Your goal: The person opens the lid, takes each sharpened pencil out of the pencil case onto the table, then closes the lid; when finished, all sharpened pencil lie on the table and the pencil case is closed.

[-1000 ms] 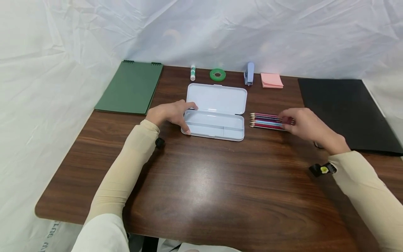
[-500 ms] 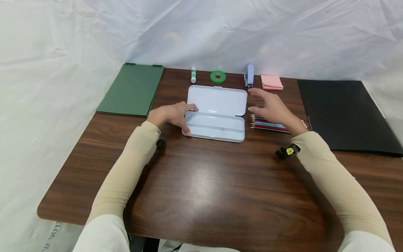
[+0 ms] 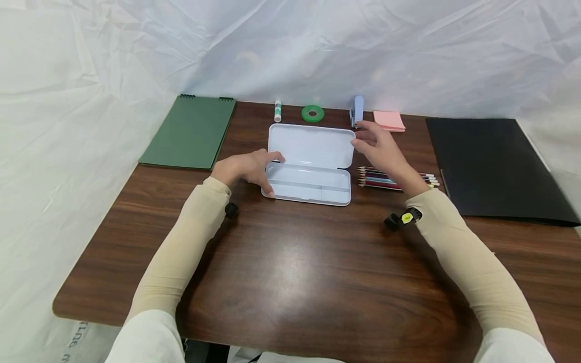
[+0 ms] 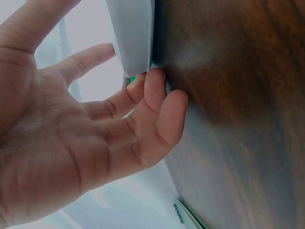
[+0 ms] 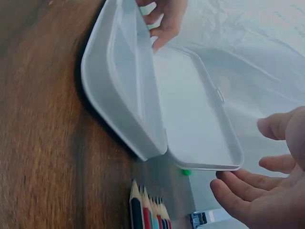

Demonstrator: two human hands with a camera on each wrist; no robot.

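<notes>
A white pencil case (image 3: 308,187) lies open at mid-table, its lid (image 3: 310,146) flat behind the base. My left hand (image 3: 272,174) grips the case's left end, thumb on the front edge and fingers at the back rim; the left wrist view shows the left hand (image 4: 109,62) with fingertips against the case's corner (image 4: 136,38). My right hand (image 3: 358,137) hovers with relaxed fingers at the lid's right edge and holds nothing. The right wrist view shows that right hand (image 5: 252,160) just off the lid's corner (image 5: 205,138). Several coloured pencils (image 3: 386,180) lie in a row right of the case.
Along the back of the wooden table (image 3: 290,262) stand a green notebook (image 3: 190,131), a glue stick (image 3: 278,111), a green tape roll (image 3: 312,113), a blue stapler (image 3: 357,111) and pink sticky notes (image 3: 389,121). A black folder (image 3: 490,166) lies at the right.
My right hand has left the pencils' far ends and moved left and back to the lid's right edge. The left hand has stayed on the case.
</notes>
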